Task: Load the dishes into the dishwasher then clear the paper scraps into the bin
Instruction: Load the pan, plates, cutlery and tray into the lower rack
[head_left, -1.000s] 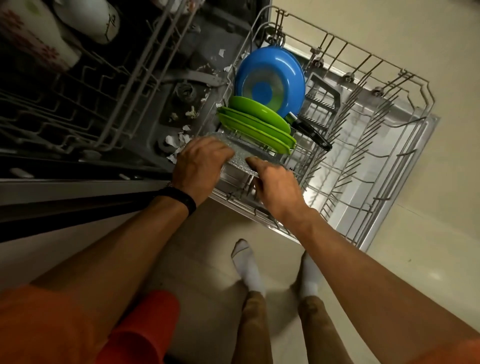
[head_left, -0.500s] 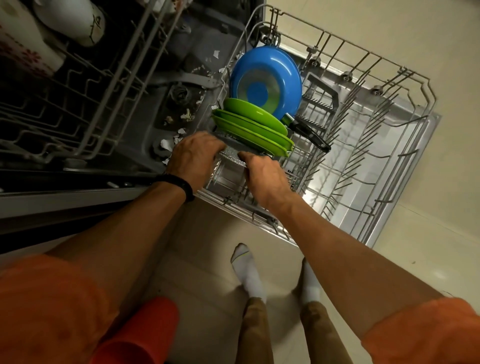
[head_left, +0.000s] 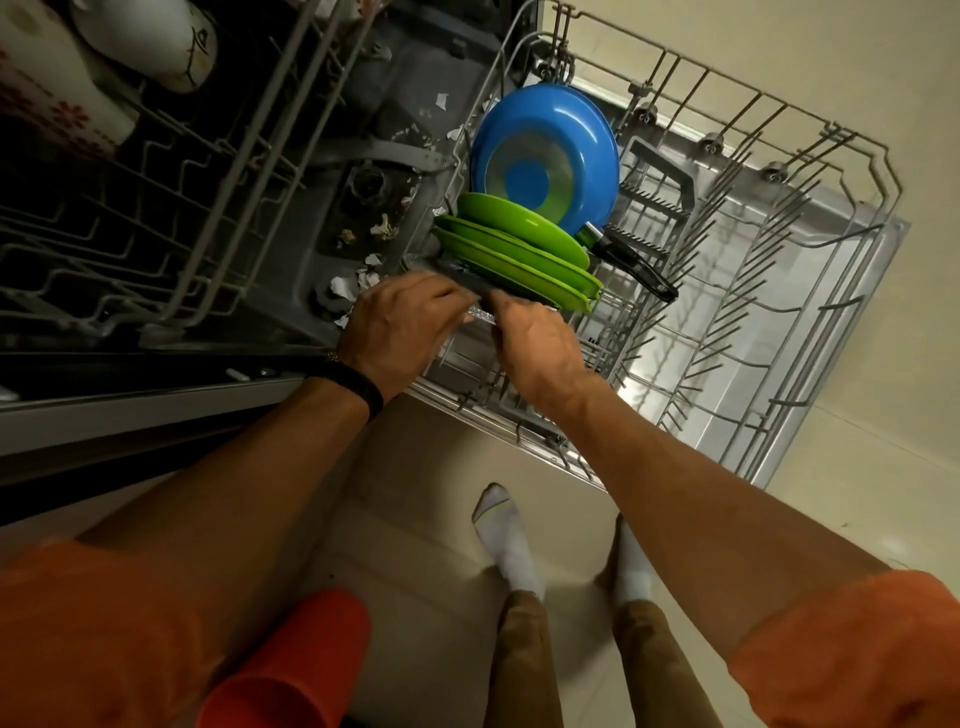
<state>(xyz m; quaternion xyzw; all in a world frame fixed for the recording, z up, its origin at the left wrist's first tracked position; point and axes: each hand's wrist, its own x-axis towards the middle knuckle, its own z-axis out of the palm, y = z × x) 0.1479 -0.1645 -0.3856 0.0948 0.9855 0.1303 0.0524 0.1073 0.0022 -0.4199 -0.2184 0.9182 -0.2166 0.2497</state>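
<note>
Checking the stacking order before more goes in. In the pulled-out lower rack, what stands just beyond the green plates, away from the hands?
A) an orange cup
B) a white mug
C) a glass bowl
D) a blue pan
D: the blue pan stands on edge right behind the green plates in the lower rack, black handle jutting sideways.

glass dish (head_left: 477, 313) just in front of green plates (head_left: 519, 254): mostly covered by left hand (head_left: 400, 327) and right hand (head_left: 540, 348) | fingertips hidden

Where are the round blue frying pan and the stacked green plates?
Round blue frying pan (head_left: 527, 184): head view, centre of its base.
Stacked green plates (head_left: 519, 228): head view, face of one plate.
</note>
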